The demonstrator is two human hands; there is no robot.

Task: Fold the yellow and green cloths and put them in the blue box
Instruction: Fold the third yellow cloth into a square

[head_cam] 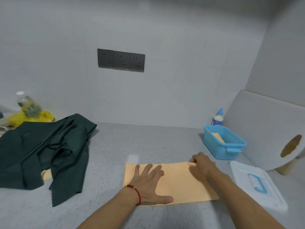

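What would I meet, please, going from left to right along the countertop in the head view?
Green cloth → left hand, flat on the yellow cloth → right hand, pinching the cloth's far right corner → blue box → white lid → paper roll.
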